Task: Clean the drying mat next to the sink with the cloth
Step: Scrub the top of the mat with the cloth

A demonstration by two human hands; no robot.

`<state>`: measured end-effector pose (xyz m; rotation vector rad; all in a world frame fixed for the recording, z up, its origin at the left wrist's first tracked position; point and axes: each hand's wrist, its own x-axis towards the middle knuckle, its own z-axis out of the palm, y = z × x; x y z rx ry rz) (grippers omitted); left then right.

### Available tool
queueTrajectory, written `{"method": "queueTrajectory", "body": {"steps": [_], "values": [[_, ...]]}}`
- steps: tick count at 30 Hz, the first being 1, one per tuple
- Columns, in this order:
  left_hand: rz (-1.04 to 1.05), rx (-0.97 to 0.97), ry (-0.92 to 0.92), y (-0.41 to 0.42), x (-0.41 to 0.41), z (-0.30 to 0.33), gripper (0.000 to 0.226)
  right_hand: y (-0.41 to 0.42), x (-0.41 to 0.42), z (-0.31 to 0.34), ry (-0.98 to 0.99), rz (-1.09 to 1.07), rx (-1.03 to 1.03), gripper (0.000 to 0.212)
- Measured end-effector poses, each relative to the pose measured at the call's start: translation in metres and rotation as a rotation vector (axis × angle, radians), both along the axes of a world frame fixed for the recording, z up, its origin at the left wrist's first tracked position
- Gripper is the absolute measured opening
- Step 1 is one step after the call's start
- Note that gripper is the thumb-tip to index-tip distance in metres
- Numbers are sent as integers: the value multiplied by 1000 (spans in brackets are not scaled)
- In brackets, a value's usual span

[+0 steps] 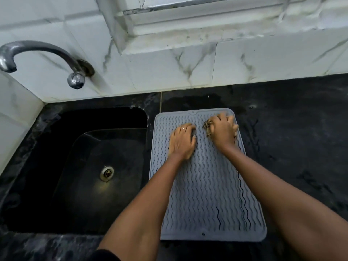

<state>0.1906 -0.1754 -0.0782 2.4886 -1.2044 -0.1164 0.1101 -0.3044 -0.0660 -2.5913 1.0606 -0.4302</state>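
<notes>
Black stone counter (293, 129) beside dark sink (90, 166); grey drying mat (205, 185), left hand (181, 141) flat, right hand (223, 129) bunching cloth (207, 127).

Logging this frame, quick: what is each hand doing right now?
Left hand: open, pressed flat on the grey wavy-ribbed silicone drying mat.
Right hand: closed on the brown patterned cloth.

Black marbled desk (293, 129), dark and damp-looking just behind the landmark sink (79, 166). Sink itself black, sunk into the desk, metal drain (107, 173) at its bottom. Behind the sink, white marble-veined wall tiles (169, 68); curved metal tap (37, 53) fixed to them above its far edge. Up and right of the sink, white window frame (188, 16), grimy along the sill. Soft, even light.
</notes>
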Motion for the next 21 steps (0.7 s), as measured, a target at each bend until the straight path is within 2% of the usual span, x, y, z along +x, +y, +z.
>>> {"method": "queueTrajectory", "body": {"steps": [2,5,6,8,10,13,14,17,21], "values": [[-29,3,-3,0,5,-4,42,-25,11,1,6,-108,-25,22],[-64,7,-11,-1,11,-11,48,-61,23,20,-185,-459,114,19],[-70,3,-8,-1,12,-12,51,-63,24,28,-251,-500,105,20],[-77,-20,8,-5,16,-13,58,-46,22,39,-401,-414,64,22],[-64,-33,41,-14,22,-10,62,-6,16,37,-438,-193,51,31],[-71,22,112,-25,35,-7,64,43,7,6,-101,46,23,31],[-88,50,113,-27,38,-8,64,45,10,-2,-39,50,2,26],[-117,62,91,-26,40,-10,59,21,35,-9,-56,19,-37,21],[-113,80,60,-24,40,-12,58,-17,72,-3,-38,-8,-42,27]]}}
